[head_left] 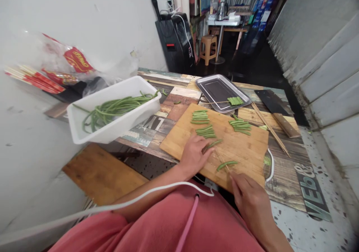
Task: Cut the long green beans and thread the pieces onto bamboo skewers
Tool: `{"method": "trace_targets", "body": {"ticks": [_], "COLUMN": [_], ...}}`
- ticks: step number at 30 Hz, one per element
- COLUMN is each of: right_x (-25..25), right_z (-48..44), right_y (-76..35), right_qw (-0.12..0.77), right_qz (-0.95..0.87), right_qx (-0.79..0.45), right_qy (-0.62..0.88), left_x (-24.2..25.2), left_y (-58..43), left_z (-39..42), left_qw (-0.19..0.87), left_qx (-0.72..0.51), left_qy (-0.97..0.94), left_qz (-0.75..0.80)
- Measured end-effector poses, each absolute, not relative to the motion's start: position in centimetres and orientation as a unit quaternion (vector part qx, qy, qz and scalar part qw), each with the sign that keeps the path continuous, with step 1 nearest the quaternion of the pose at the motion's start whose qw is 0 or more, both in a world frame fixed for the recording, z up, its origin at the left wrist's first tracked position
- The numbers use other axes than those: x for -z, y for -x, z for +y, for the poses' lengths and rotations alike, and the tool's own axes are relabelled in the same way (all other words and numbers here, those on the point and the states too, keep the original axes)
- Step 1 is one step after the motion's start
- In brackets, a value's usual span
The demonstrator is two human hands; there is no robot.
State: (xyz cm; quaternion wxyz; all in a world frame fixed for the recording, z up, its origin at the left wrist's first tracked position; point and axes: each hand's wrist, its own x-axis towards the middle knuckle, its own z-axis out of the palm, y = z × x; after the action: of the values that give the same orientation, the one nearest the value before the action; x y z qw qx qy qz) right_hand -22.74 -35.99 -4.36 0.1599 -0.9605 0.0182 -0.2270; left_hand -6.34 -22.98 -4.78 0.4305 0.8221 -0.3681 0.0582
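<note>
Angles the left hand (pixel 195 153) in, palm down, pinches a bean piece (pixel 215 143) over the cutting board (pixel 246 149), curls the right hand (pixel 250 195) at near right, clamps fingers on a skewer (pixel 221 157) crossing a second bean piece (pixel 227 164)

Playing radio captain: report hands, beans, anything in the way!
Left hand holding bean piece. Right hand gripping skewer, another piece on it. Cleaver off cutting board, not blocking.
</note>
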Motion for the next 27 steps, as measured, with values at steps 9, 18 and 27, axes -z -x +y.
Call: {"method": "trace_targets", "body": {"ticks": [9,18,27], "right_x": [4.4,4.1,4.5], "right_z": [-34.9,-34.4,-34.4], "right_y": [22.8,22.1,23.2], "right_qw": [0.161,0.152,0.108], "right_qz": [0.017,-0.007,-0.045], "right_qx": [0.286,0.306,0.297], "right_qy": [0.944,0.940,0.948], "left_x": [2.1,1.6,0.9], "left_y": [6.7,6.2,6.3], "left_z": [-24.2,-23.9,-23.8], "left_qw": [0.713,0.736,0.748], "left_qx": [0.295,0.351,0.383], "left_qy": [-0.636,-0.577,-0.540], "left_qz": [-0.009,0.044,0.043]}}
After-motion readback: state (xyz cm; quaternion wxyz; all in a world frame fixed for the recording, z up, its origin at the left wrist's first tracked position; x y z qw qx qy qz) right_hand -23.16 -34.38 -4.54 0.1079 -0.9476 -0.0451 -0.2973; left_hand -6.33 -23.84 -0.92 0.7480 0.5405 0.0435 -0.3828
